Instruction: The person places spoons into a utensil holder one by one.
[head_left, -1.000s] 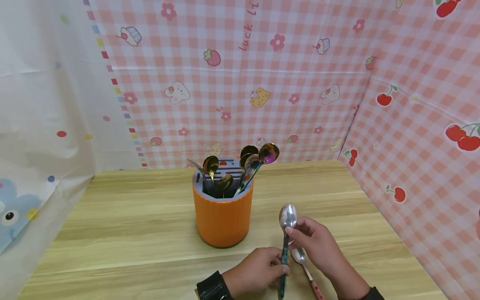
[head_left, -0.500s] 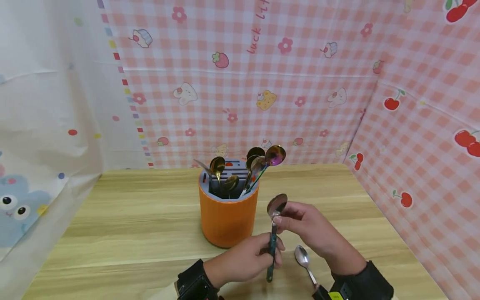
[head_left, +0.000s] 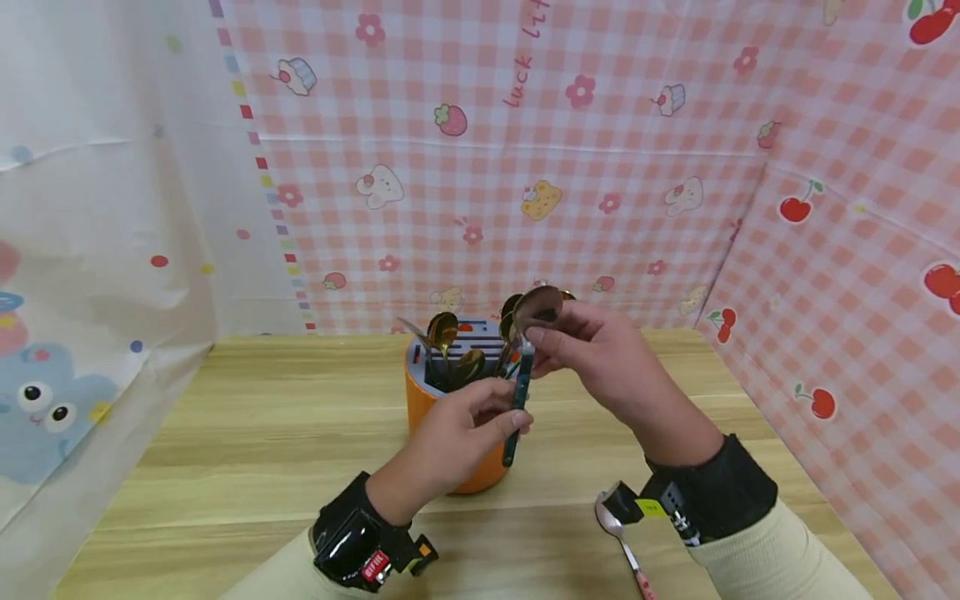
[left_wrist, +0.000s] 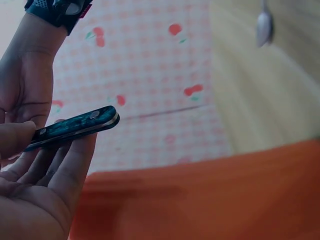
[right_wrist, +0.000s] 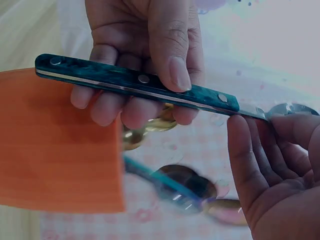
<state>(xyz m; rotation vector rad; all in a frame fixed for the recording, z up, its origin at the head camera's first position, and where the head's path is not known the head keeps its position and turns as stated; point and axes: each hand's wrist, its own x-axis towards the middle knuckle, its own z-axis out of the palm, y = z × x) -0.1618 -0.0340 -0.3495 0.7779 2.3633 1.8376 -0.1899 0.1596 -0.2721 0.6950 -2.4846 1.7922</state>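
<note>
A spoon with a dark green marbled, riveted handle [right_wrist: 115, 79] is held in both hands, bowl up, in front of the orange utensil holder [head_left: 420, 408]. My left hand [head_left: 450, 433] pinches the handle between thumb and fingers. Higher up, my right hand [head_left: 600, 350] grips the metal neck just below the bowl [head_left: 536, 304]. In the left wrist view the handle's free end [left_wrist: 100, 119] sticks out past the fingers. Several gold spoons [head_left: 444, 329] stand in the holder's grey slotted top; others behind the right hand are partly hidden.
A second spoon [head_left: 609, 517] with a red patterned handle lies on the wooden table [head_left: 262, 433], below the right wrist's strap. Pink checked cloth [head_left: 480, 167] hangs behind and to the right, white cloth [head_left: 112, 208] to the left.
Both hands have raised the green-handled spoon forward and to the left, from above the table to in front of the holder. The red-handled spoon still lies on the table.
</note>
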